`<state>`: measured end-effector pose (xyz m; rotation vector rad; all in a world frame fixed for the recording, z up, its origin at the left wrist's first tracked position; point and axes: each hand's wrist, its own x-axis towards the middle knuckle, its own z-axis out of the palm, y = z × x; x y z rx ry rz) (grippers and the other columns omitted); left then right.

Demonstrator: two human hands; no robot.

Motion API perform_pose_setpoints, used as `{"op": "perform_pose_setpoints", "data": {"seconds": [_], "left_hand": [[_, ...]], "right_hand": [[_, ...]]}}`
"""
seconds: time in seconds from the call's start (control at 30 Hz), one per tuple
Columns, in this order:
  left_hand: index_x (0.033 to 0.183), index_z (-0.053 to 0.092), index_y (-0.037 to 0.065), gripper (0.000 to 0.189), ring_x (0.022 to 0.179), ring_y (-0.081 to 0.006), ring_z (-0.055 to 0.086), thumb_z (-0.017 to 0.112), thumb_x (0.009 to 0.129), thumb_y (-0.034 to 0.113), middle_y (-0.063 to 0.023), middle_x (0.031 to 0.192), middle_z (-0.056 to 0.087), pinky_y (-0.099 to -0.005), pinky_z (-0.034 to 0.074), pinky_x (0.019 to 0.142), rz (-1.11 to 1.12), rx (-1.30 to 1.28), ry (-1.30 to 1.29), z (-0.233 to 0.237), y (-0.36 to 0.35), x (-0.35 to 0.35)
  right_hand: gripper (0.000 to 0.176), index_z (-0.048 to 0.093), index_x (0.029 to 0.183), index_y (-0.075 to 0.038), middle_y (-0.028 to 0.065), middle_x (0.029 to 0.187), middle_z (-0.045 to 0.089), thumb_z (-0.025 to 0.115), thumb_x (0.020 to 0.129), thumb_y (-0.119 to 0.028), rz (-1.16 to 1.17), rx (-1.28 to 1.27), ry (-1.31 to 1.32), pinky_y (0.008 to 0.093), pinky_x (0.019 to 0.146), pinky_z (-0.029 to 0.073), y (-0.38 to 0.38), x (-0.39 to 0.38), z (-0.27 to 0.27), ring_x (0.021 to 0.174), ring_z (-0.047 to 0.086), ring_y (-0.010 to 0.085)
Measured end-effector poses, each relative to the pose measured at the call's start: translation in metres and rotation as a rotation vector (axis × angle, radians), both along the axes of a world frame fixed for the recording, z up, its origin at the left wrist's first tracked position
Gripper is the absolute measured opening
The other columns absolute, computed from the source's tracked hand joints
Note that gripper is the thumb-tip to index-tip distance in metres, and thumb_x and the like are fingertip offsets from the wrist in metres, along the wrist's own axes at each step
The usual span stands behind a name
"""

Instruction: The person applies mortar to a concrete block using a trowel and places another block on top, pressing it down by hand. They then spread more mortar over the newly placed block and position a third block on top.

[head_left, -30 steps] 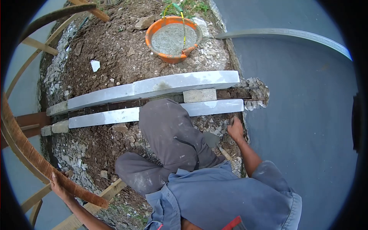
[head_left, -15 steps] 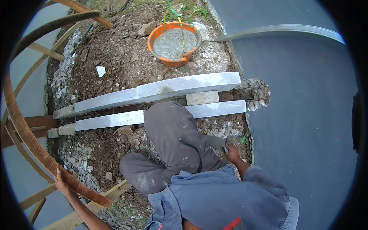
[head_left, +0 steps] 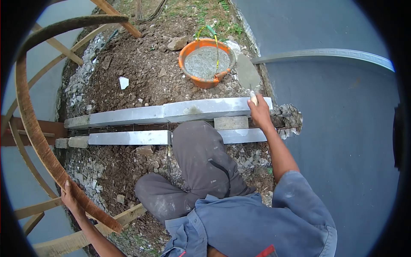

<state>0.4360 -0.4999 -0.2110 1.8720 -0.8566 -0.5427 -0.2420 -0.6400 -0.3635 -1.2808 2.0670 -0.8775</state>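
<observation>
My right hand (head_left: 259,110) is closed round the handle of a trowel (head_left: 248,73), held over the right end of the upper row of pale blocks (head_left: 205,107). The trowel's grey blade points away from me, just right of an orange bucket (head_left: 206,80) of wet grey mortar. At the lower left, my left hand (head_left: 69,197) grips the edge of a curved wooden board (head_left: 37,132). A lower row of blocks (head_left: 128,137) runs beside my knee, and a short block (head_left: 231,123) sits between the rows.
Wooden bars (head_left: 64,242) cross the lower left. A long metal straightedge (head_left: 325,53) lies at the upper right by the grey surface (head_left: 334,141). Rubble and soil (head_left: 141,68) surround the bucket. A broken masonry end (head_left: 291,118) adjoins the block rows.
My right hand has swung forward with the trowel, from beside my leg to near the bucket. My left hand stays on the wooden board. The view has shifted slightly.
</observation>
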Motion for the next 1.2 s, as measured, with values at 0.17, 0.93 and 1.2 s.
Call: {"op": "perform_pose_setpoints", "data": {"seconds": [0.17,0.93,1.2], "left_hand": [[0.105,0.059,0.004,0.035,0.063,-0.0154,0.061,0.063,0.093,0.037,-0.0065,0.077,0.062,-0.0273,0.050,0.059,-0.004,-0.012,0.017,0.000,0.000,-0.001],[0.100,0.059,0.003,0.034,0.061,-0.0145,0.059,0.063,0.092,0.036,-0.0058,0.073,0.061,-0.0281,0.049,0.058,-0.006,0.000,-0.028,0.007,-0.003,-0.013],[0.100,0.059,0.003,0.034,0.062,-0.0151,0.061,0.065,0.092,0.036,-0.0062,0.074,0.062,-0.0286,0.050,0.058,-0.012,-0.004,0.002,0.005,-0.001,-0.006]], "right_hand": [[0.040,0.055,0.119,-0.002,0.0298,0.101,0.065,0.064,0.086,-0.022,0.389,0.058,0.301,0.0505,0.087,0.047,-0.078,0.016,0.040,0.100,0.061,0.0459],[0.024,0.058,0.072,0.003,0.0092,0.054,0.053,0.067,0.088,-0.014,0.296,0.431,-0.119,0.0370,0.032,0.035,-0.233,0.032,-0.019,0.039,0.049,0.0197],[0.034,0.062,0.123,-0.001,0.0071,0.069,0.063,0.062,0.092,-0.014,0.243,0.299,-0.319,0.0283,0.033,0.035,-0.190,0.018,-0.027,0.040,0.048,0.0111]]}}
